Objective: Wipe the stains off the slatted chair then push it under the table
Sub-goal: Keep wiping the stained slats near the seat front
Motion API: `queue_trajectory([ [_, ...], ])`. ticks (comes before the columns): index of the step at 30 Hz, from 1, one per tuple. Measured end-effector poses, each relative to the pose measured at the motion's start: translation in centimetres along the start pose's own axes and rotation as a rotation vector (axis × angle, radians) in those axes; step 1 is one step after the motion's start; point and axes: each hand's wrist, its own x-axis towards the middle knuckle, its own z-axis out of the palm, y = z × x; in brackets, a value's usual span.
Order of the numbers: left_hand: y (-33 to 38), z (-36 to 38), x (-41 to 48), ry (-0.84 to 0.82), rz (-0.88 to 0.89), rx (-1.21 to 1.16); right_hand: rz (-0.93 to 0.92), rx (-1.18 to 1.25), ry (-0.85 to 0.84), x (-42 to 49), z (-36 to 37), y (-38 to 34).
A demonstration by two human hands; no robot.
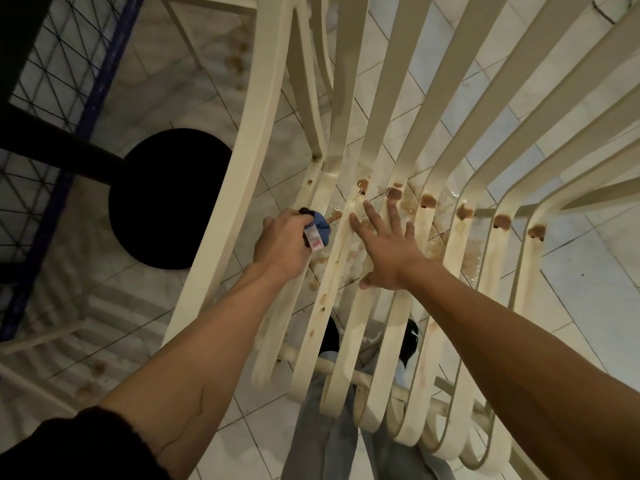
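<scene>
Slatted chair (pixel 249 168) stands beside black round base (pixel 166 199), shoes (pixel 412 332) beneath slats

Dim warm indoor light, dark left side, wide-angle bending at edges.

Cream slatted chair (pixel 263 140), brown stains (pixel 394 192), blue cloth (pixel 320 226).

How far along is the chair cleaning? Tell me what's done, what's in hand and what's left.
Done: little, if anything. Brown stains sit along the bend of most slats, with smears down the seat.
In hand: the left hand grips a blue cloth at the slats of the chair, while the right hand lies flat on the seat.
Left: wiping nearly every slat, then pushing the chair in.
</scene>
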Motion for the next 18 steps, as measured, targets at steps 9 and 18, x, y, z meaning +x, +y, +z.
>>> queue_trajectory([
  [9,-1.4,0.7,-4.1,-0.042,-0.007,-0.037,-0.022,0.018,0.002,-0.1,0.1,-0.1],
  [18,-0.4,0.0,-1.4,-0.043,0.007,-0.041,-0.038,-0.002,-0.002,-0.2,0.1,0.2],
])
